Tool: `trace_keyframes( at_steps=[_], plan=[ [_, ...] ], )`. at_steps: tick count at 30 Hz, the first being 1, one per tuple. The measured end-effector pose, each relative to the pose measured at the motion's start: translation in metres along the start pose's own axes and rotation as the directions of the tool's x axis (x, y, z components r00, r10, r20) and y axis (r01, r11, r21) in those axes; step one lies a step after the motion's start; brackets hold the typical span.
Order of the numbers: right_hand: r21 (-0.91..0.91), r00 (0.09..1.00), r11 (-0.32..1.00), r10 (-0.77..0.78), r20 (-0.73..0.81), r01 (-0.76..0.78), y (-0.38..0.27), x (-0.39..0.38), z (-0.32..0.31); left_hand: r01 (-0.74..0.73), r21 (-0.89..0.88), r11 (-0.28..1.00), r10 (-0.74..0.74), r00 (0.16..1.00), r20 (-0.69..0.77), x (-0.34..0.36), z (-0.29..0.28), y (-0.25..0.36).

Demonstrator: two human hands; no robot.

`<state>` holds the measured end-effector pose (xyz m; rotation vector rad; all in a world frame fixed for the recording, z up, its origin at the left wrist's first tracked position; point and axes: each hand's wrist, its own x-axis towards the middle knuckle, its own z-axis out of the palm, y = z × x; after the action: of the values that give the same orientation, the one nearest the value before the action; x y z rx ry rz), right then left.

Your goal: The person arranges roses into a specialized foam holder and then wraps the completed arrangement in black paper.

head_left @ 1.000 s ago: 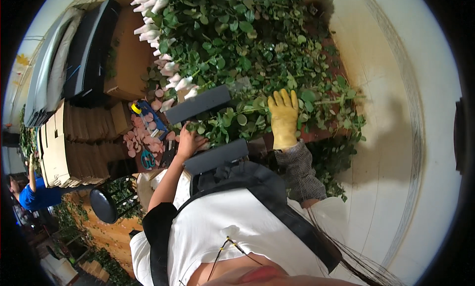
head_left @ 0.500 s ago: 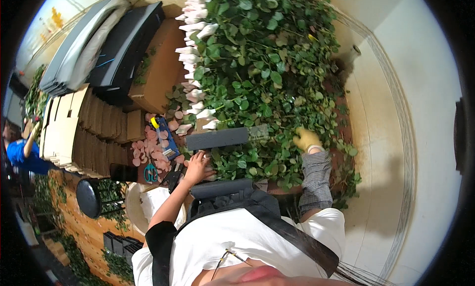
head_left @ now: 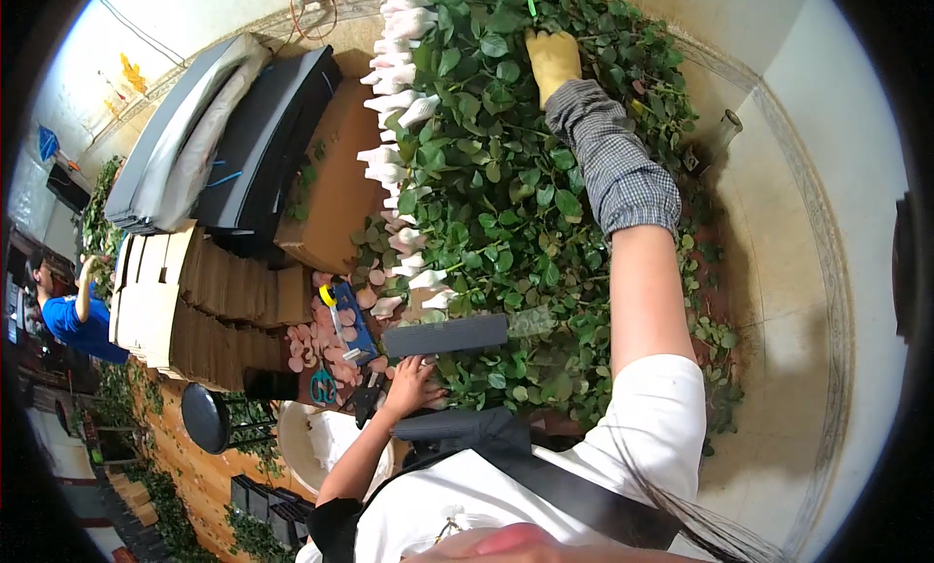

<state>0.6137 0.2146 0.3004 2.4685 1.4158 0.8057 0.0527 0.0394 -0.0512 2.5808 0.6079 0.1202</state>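
- Reaching far up at twelve o'clock, the gloved right hand [head_left: 553, 59] presses its curled fingers among green leafy stems [head_left: 506, 164]; whether it grips any, I cannot tell.
- Bare left hand [head_left: 413, 388], fingers loosely bent, is at the near-left end of those stems; its hold is hidden too.
- Ribbed dark blocks flank the left hand: one upper block [head_left: 446, 336] at one o'clock, one lower block [head_left: 436, 426] at five, leaves filling the gap between.
- Stems heap over the reddish table [head_left: 713, 247], whose right edge shows at five o'clock from the glove; past it spreads a smooth, pale tiled surface [head_left: 778, 300].
- White-sleeved flower heads [head_left: 394, 101], soft and tapered, line the heap's side at nine o'clock from the glove.
- From the left hand: teal scissors [head_left: 323, 388] and papery pink petals [head_left: 311, 344] at nine to ten; a round bin [head_left: 292, 441] with white material inside at eight; stacked brown cardboard [head_left: 195, 315] at ten; a large carton [head_left: 341, 174] at eleven.
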Motion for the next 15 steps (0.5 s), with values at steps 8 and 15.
trace_keyframes(
  at_steps=[8, 15],
  plan=[
    [0.004, 0.831, 0.957, -0.25, -0.497, 0.291, -0.017, -0.093, -0.044, 0.006, -0.019, 1.0, -0.007, 1.0, -0.027, -0.001, 0.008, -0.005],
    [0.519, 0.96, 0.848, 0.048, -0.274, 0.106, 0.051, -0.287, -0.056, 0.003, 0.004, 1.0, -0.002, 0.995, -0.104, -0.002, 0.021, -0.012]
  ],
)
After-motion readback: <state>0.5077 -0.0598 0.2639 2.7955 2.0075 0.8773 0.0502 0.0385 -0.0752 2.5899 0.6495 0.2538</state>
